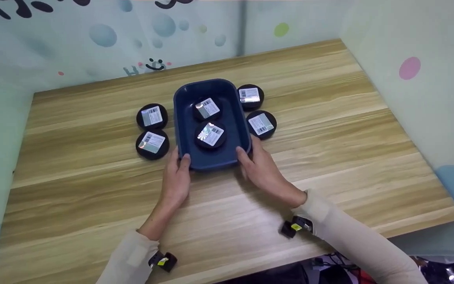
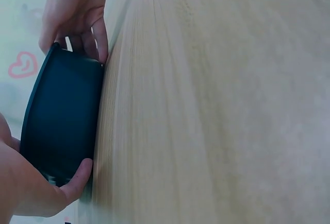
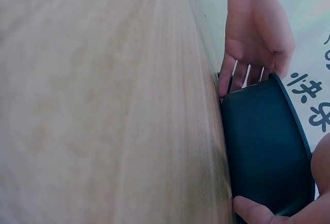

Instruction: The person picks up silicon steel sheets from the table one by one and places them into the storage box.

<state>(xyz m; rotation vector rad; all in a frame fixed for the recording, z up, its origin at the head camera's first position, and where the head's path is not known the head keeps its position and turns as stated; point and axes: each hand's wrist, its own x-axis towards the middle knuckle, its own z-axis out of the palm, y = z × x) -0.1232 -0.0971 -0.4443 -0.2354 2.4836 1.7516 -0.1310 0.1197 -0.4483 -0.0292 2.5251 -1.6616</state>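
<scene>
A dark blue plastic tray (image 1: 207, 162) lies between both hands at the middle of the table. My left hand (image 1: 175, 181) grips its near left corner, thumb over the rim and fingers along the outer wall. At the near right corner, my right hand (image 1: 264, 169) holds the tray the same way. Inside are two black round discs, a far one (image 1: 207, 109) and a near one (image 1: 210, 135), each with a white barcode label on top. From the left wrist view, the outer wall of the tray (image 2: 62, 116) shows close over the tabletop, with fingertips at its lower edge.
Left of the tray, two similar labelled discs lie one behind the other, the far disc (image 1: 152, 116) and the near disc (image 1: 152, 144). Two more, a far disc (image 1: 250, 97) and a near disc (image 1: 261, 124), lie close along its right side. Printed walls enclose the wooden table (image 1: 73, 189).
</scene>
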